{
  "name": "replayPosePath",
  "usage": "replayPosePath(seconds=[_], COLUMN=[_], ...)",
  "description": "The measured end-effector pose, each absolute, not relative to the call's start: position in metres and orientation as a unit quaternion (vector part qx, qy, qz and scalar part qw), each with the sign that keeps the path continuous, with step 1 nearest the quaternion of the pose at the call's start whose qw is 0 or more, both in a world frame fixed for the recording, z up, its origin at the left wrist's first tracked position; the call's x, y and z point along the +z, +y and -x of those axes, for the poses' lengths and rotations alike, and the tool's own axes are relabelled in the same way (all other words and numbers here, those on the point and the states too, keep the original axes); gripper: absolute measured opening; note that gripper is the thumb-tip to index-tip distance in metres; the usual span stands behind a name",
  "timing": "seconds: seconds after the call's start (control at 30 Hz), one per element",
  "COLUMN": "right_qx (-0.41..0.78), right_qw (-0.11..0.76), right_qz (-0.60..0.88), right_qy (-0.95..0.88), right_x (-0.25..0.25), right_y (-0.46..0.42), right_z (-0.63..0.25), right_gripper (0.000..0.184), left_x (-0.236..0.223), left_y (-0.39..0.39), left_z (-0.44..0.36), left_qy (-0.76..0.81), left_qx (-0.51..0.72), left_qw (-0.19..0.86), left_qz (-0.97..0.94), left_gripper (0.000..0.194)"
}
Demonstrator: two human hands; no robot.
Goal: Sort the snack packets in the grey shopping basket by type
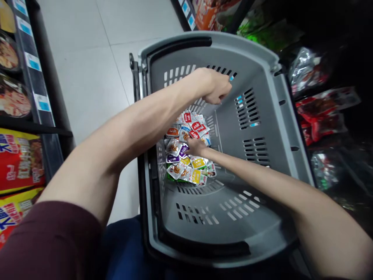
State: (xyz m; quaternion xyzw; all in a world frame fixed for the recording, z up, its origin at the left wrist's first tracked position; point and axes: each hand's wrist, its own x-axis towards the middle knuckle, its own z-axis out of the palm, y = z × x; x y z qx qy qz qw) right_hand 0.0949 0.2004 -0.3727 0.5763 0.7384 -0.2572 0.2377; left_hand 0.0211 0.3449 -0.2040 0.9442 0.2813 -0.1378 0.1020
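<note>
A grey plastic shopping basket [256,241] with slotted walls fills the middle of the view. Small snack packets [196,175] in silver, red, purple and yellow lie heaped at its left side. My right hand [197,147] reaches down among them, its fingers closed at a snack packet; the fingertips are partly hidden. Higher up, my left hand [217,86] is over the far part of the basket, apart from the heap. Its fingers are curled in, and whatever they may hold is hidden.
Shelves with blue-and-white price tags [32,62] run along the left, with red and yellow bags [20,163] below. More packaged food [323,112] hangs at the right, close to the basket's rim. Pale floor tiles [78,27] lie beyond the basket.
</note>
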Motion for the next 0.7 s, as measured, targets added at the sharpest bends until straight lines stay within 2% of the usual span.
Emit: replayPosePath(seconds=[0.1,0.17,0.3,0.43,0.53,0.7], right_qx=[-0.307,-0.346,-0.377,-0.337,-0.263,-0.317], right_qw=[0.174,0.136,0.121,0.097,0.089,0.056], right_qz=[-0.628,-0.655,-0.653,-0.578,-0.482,-0.439], right_qy=[0.693,0.658,0.646,0.737,0.831,0.839], right_x=[-0.376,-0.374,-0.356,-0.305,-0.252,-0.192], right_y=[0.205,0.208,0.213,0.218,0.219,0.212], right_z=[-0.093,-0.092,-0.093,-0.112,-0.14,-0.187], right_gripper=[0.049,0.041,0.024,0.022,0.024,0.011], left_x=[-0.207,-0.209,-0.206,-0.201,-0.2,-0.201], left_y=[0.346,0.347,0.347,0.346,0.346,0.34], left_z=[-0.023,-0.024,-0.023,-0.022,-0.023,-0.028], left_qy=[0.286,0.265,0.221,0.207,0.196,0.174], left_qx=[-0.147,-0.145,-0.14,-0.129,-0.121,-0.096], left_qw=[0.133,0.122,0.084,0.08,0.129,0.217], left_qz=[-0.938,-0.945,-0.962,-0.966,-0.965,-0.956], left_gripper=[0.038,0.04,0.041,0.039,0.04,0.036])
